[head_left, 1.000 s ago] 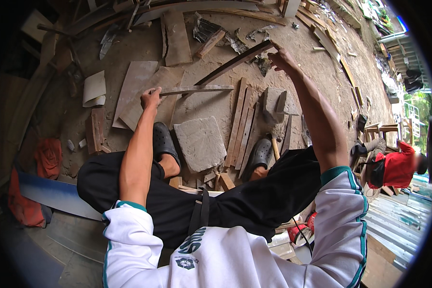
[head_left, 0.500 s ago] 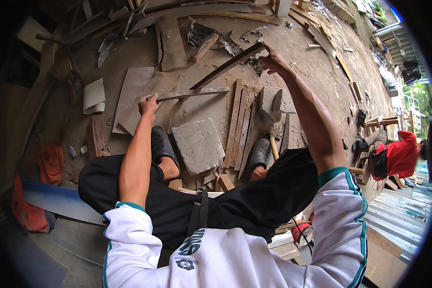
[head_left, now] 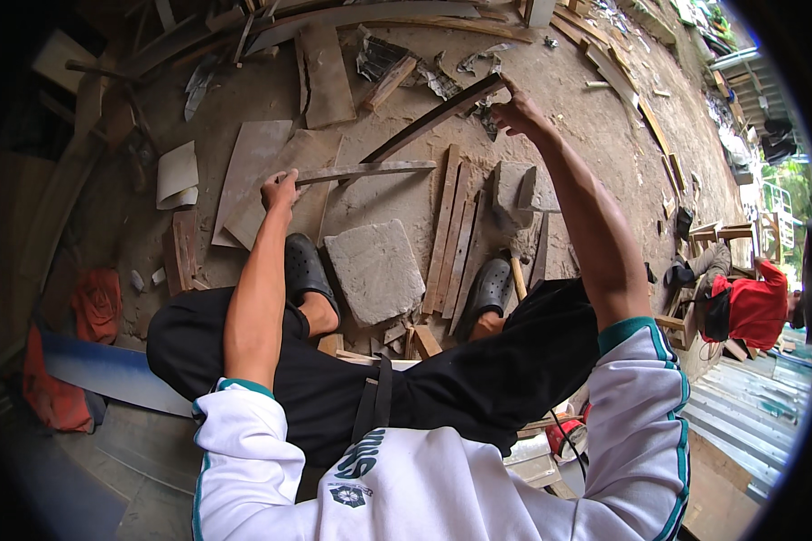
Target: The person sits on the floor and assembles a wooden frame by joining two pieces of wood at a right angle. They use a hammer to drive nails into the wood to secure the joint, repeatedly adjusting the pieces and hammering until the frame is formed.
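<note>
My left hand (head_left: 281, 191) is closed round the near-left end of a light wooden strip (head_left: 379, 170), which points out to the right. My right hand (head_left: 520, 112) pinches the far end of a longer, dark wooden strip (head_left: 429, 122), its other fingers loosely curled. The dark strip slants down toward the left, and its lower end passes behind the light strip. Whether the two touch cannot be made out. Below them a square grey stone block (head_left: 374, 272) lies on the ground between my feet.
Several wooden strips (head_left: 449, 239) lie beside the block, near smaller concrete blocks (head_left: 513, 197) and a wooden handle (head_left: 519, 278). Flat boards (head_left: 253, 176) lie at left, scrap sheeting (head_left: 379, 59) farther off. A person in red (head_left: 753, 307) sits at far right.
Both hands and their strips hold nearly the same pose, with only a slight shift in the view. At far right, the person in red has moved an arm.
</note>
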Demonstrator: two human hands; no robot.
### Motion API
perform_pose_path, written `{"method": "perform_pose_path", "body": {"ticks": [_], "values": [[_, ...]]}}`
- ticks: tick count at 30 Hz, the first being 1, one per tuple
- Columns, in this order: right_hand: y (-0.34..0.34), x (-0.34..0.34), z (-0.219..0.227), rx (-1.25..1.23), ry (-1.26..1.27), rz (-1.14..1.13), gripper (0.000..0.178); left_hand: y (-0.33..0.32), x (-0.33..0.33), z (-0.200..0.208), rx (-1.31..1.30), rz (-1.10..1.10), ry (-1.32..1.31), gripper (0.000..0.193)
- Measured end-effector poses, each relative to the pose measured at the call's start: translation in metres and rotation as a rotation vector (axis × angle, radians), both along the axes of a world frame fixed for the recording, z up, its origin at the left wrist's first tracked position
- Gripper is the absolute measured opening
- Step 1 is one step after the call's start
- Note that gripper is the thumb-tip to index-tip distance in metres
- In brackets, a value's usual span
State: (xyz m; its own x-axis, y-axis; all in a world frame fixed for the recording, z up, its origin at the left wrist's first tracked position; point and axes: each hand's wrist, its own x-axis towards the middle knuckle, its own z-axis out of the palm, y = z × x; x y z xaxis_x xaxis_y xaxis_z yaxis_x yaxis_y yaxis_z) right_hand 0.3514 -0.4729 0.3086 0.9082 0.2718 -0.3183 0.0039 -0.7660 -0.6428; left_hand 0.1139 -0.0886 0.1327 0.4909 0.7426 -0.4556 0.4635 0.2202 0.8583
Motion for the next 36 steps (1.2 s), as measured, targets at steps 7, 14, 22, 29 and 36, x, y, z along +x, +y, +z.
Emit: {"method": "perform_pose_path", "body": {"ticks": [7, 14, 22, 29, 36], "values": [[-0.006, 0.004, 0.001, -0.022, 0.017, 0.035, 0.081, -0.002, 0.002, 0.001, -0.024, 0.004, -0.024, 0.043], [-0.008, 0.004, -0.003, -0.019, -0.023, 0.035, 0.083, 0.0, 0.001, -0.006, -0.029, -0.024, -0.046, 0.044], [-0.005, 0.007, -0.007, -0.031, -0.027, 0.059, 0.08, 0.014, 0.001, -0.021, -0.044, -0.014, -0.047, 0.044], [-0.016, 0.007, -0.024, 0.27, -0.264, 0.017, 0.057, -0.008, -0.005, -0.016, -0.12, 0.171, -0.163, 0.068], [-0.043, -0.037, 0.0, 0.437, -0.082, 0.049, 0.054, -0.009, -0.005, 0.03, -0.2, 0.314, -0.391, 0.049]]}}
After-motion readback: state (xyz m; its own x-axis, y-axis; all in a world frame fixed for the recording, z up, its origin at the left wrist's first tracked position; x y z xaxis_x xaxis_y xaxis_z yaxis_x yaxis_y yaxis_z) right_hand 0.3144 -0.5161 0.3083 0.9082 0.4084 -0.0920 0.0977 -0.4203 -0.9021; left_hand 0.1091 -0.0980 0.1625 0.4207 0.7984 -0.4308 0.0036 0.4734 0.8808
